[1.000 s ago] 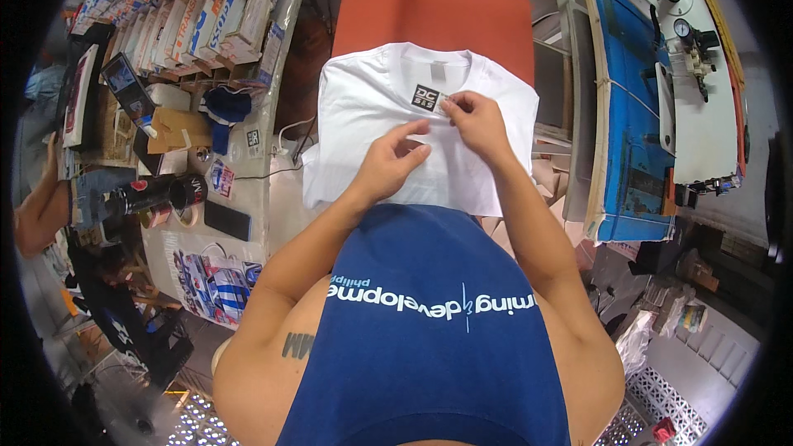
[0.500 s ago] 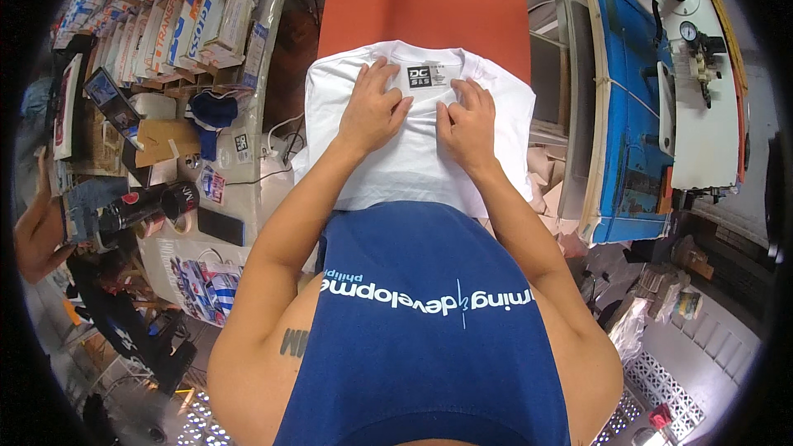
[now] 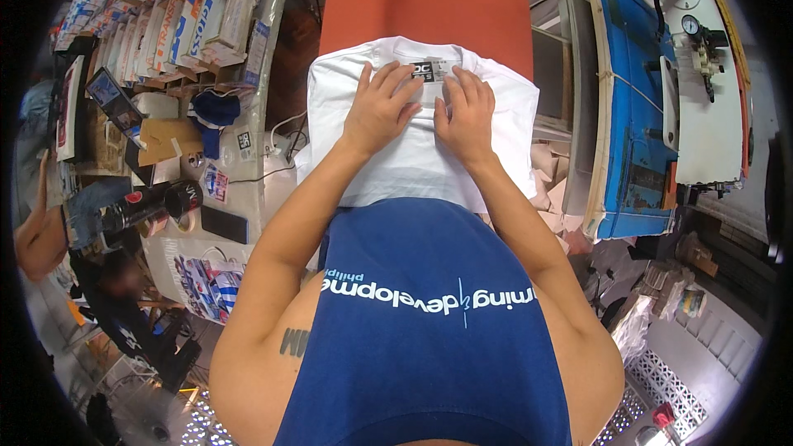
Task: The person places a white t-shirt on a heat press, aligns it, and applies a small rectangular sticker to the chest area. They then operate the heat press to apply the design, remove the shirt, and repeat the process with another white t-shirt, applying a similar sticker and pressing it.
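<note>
White cotton-like cloth, folded into a shirt (image 3: 413,157), lies flat with its neckline pointing to twelve o'clock, away from the wearer. Its upper edge overlaps a red-orange board (image 3: 425,0), which seems to serve as a firm, level backing. With the collar opened out, the inside of the neck faces up, and there sits a small dark label (image 3: 424,72) with pale marks.

Taking the label as the dial's centre, the left hand (image 3: 378,116) rests toward seven o'clock and the right hand (image 3: 467,120) toward five. Both sets of fingers are loosely bent and parted, grasping nothing and not clenched; the left ones partly cover the label. They appear to lie on the fabric, likely steadying it from either side, though how hard they press I cannot tell.

Around the shirt, a cluttered table (image 3: 258,190) stands at eight to nine o'clock, with a dark phone (image 3: 225,224) at eight and a blue-and-white cloth (image 3: 211,116) at nine. Rows of boxes (image 3: 186,21) fill ten o'clock, set on edge, presumably for easy picking. A blue panel (image 3: 632,116) stands at three, and a pressure gauge (image 3: 690,25) at two.
</note>
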### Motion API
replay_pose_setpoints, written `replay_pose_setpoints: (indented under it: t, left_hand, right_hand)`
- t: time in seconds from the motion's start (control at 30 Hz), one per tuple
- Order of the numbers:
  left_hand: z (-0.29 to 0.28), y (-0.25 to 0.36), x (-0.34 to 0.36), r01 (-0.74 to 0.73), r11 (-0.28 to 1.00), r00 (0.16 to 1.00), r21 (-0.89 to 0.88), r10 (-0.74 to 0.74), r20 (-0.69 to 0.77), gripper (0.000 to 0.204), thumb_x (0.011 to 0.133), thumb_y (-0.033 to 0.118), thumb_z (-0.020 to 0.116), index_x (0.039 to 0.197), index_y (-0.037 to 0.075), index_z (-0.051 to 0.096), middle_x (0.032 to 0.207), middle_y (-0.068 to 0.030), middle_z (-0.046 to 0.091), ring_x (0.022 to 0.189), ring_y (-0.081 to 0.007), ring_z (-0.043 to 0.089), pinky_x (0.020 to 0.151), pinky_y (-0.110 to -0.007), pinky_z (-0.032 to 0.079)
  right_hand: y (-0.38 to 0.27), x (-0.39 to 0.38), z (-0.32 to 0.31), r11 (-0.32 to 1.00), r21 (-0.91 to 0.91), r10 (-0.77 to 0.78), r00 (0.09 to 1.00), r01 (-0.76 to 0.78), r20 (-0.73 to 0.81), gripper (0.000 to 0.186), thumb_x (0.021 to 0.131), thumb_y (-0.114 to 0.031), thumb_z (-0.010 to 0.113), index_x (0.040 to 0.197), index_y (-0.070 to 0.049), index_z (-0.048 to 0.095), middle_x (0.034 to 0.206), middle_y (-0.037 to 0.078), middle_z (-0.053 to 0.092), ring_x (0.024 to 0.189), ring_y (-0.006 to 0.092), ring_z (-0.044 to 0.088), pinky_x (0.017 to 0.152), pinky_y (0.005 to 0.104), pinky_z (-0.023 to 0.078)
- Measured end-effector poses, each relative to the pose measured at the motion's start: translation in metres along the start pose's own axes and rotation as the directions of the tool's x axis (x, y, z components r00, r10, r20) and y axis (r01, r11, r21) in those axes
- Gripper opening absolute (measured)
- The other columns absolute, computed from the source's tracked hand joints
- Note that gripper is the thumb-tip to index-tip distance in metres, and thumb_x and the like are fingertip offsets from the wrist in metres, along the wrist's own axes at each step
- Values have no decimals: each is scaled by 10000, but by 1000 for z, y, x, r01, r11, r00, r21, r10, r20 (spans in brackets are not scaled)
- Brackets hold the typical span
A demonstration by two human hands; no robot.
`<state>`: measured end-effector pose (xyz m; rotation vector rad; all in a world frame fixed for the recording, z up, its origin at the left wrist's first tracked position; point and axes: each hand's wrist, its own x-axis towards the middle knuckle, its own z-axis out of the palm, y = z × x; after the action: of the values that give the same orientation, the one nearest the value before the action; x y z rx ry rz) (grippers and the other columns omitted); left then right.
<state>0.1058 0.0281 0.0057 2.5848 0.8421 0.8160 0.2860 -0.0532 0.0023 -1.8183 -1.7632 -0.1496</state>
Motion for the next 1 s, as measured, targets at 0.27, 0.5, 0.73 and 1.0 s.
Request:
replay_pose_setpoints:
  t: [0.27,0.5,0.73,1.0]
  left_hand:
    - [6,-2,-1,16,999,1000,46,-16,-4,429,884,250,697,1257,50,628,1346,-69,586,1321,-302,492,1146,-590,303]
    - [4,-2,0,18,999,1000,43,-18,8,402,879,238,699,1232,54,643,1341,-67,590,1320,-302,492,1146,-589,303]
    - [4,-2,1,22,999,1000,30,-22,5,391,875,231,701,1222,59,647,1334,-65,594,1320,-302,493,1142,-587,309]
    - [1,3,-6,45,999,998,17,-46,34,409,894,230,700,1264,70,632,1364,-72,584,1342,-302,482,1162,-567,288]
  right_hand:
    - [-3,-2,-4,1000,4,-27,999,27,33,320,843,-162,674,1140,-41,678,1227,94,628,1205,300,522,1081,526,338]
    - [-3,-2,-5,999,19,-33,999,32,9,277,835,-157,686,1085,-37,686,1196,92,635,1180,297,529,1060,510,347]
    - [-1,-5,-8,998,67,-22,1000,22,3,181,806,-166,730,916,-51,644,1116,108,629,1138,308,538,1022,489,365]
    - [-5,-10,-8,1000,13,-25,1000,25,4,309,818,-184,725,1094,-50,687,1212,76,655,1184,299,544,1039,463,369]
